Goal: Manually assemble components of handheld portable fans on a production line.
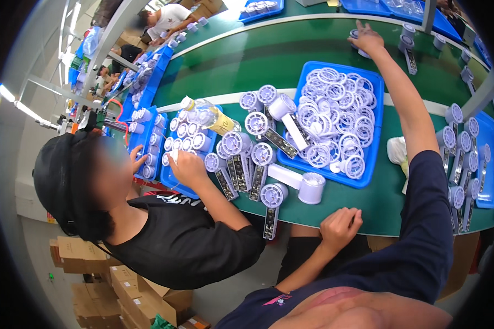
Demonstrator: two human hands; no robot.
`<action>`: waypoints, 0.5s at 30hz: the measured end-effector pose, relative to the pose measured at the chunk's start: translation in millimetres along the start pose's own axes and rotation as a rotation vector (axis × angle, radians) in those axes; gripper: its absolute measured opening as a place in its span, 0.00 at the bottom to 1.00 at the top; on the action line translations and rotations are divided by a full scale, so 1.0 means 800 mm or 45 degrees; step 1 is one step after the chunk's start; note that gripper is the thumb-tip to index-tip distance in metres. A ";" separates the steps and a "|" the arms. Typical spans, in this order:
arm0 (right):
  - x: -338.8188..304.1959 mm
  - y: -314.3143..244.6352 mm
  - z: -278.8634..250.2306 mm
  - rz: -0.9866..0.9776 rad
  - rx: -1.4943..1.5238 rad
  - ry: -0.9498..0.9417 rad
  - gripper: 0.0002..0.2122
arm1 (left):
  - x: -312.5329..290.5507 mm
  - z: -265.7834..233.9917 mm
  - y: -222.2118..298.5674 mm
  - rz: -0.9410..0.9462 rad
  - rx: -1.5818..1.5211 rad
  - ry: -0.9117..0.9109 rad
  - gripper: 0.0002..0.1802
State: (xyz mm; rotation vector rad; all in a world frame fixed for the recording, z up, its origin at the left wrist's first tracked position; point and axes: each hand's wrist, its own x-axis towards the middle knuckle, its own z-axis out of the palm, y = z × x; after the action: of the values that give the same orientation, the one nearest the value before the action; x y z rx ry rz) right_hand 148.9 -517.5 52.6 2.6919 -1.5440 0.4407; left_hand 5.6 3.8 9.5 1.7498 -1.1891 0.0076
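Observation:
My right hand (368, 40) is stretched far out over the green conveyor belt, its fingers spread. It is at a couple of white round plastic housings (354, 34), partly covered by the fingers; I cannot tell whether it touches them. Curled into a fist, my left hand (339, 226) rests at the near table edge with nothing visible in it. Just beyond it stands a white cup-shaped housing with a flat arm (311, 188). A blue tray (370, 171) full of white plastic rings (335, 112) lies between my hands.
Left of the tray are several housings with circuit-board arms (237, 164) and a clear bottle (217, 118). A co-worker in black (197, 241) handles white parts at a blue tray (175, 178). More assembled units (461, 148) lie right. A metal post (480, 93) rises there.

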 end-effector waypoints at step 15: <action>-0.183 -0.003 -0.204 -0.934 0.979 -0.058 0.29 | -0.001 -0.008 -0.003 -0.129 -0.232 0.009 0.06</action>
State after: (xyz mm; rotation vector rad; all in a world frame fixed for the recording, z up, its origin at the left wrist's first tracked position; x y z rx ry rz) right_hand 42.4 -369.2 173.4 3.5217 -0.2798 1.0832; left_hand 10.2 9.0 10.7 1.6455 -1.0603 -0.1504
